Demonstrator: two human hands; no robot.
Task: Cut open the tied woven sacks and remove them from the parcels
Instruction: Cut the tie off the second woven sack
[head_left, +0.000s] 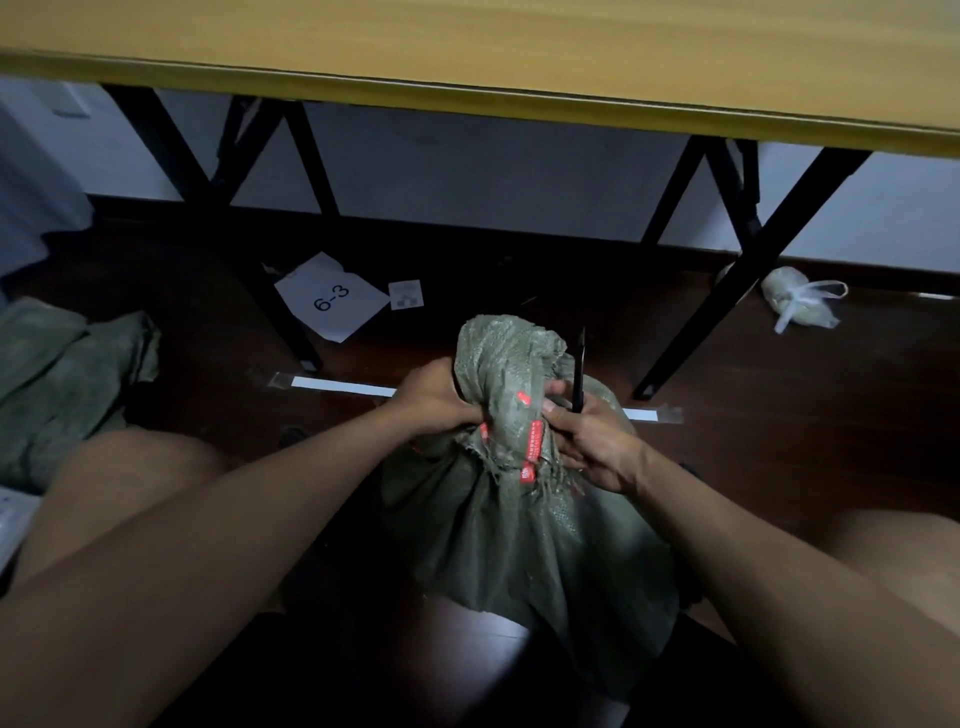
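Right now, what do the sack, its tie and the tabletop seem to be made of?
Sack: likely woven plastic, dull green; a mesh weave and frayed threads show at the neck.
Tie: seemingly a plastic strap, bright red with pale print.
Tabletop: probably laminated board, smooth yellow, with a plain moulded edge; I cannot tell the core.

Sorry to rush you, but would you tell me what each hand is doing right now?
Left hand: grips the bunched neck of the green woven sack.
Right hand: holds a black blade pointing up, fingers also against the sack's neck.
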